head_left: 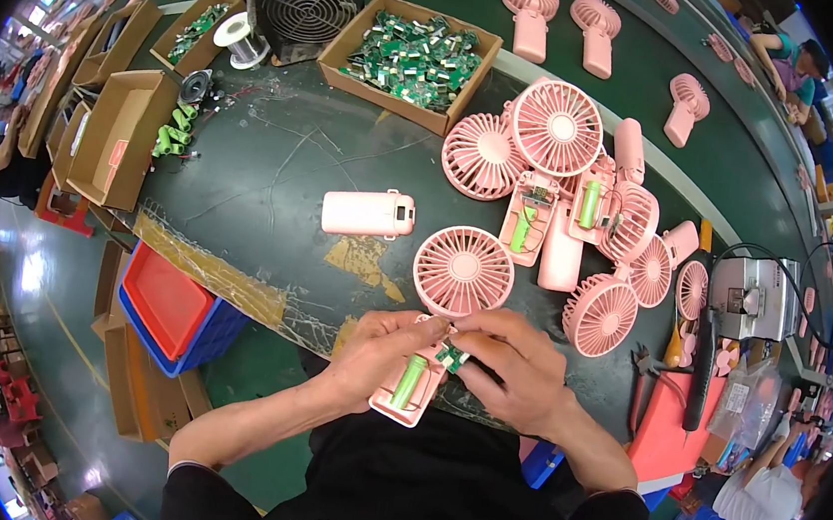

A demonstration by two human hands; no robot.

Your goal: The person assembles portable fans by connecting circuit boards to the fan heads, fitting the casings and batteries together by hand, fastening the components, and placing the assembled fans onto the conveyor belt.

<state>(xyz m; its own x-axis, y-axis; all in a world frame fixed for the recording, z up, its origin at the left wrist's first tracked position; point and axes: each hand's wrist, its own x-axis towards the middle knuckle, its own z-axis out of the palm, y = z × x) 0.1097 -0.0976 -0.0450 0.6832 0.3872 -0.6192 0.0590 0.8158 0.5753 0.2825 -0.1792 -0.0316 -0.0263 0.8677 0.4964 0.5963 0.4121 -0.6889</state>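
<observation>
My left hand [367, 356] is closed round the handle of a pink handheld fan [464, 270], whose round head points away from me. The handle lies uncovered, showing a green battery cell [410, 382] and thin wires in its shell. My right hand [516, 370] has its fingers drawn together at the handle's upper end, with a small green circuit board [450, 357] against them. The fingertips of both hands meet near the fan's neck and partly hide the spot. Beyond the left hand a pink handle cover [368, 213] lies on the dark bench.
Several pink fans [560, 125] crowd the bench at right, some with uncovered handles. A carton of circuit boards [405, 63], a solder spool [241, 43] and green cells [176, 130] lie farther back. Pliers [640, 382], a soldering iron [701, 373] and a metal box [756, 298] are at right.
</observation>
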